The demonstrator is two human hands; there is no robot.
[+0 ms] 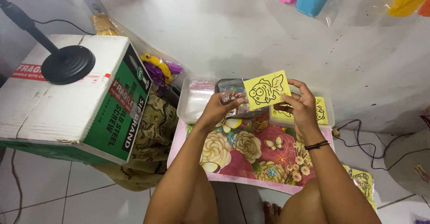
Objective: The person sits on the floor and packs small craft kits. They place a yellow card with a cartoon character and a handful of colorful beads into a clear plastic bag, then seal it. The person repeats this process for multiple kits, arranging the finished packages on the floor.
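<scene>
Both my hands hold up a yellow card (266,89) with a black outline drawing of a fish, inside a clear plastic sleeve. My left hand (221,107) grips its lower left side together with a small clear packet of dark bits (230,97). My right hand (300,103) pinches the card's lower right corner. Below my hands lies a pink floral tray (251,154) with butterflies printed on it. Behind it a clear box (326,112) holds more yellow cards.
A white and green cardboard box (67,98) with a black round stand base (67,64) on top stands at the left. A clear plastic tub (195,101) sits behind the tray. Bagged toys hang on the wall. More yellow cards (363,181) lie on the floor at right, near cables.
</scene>
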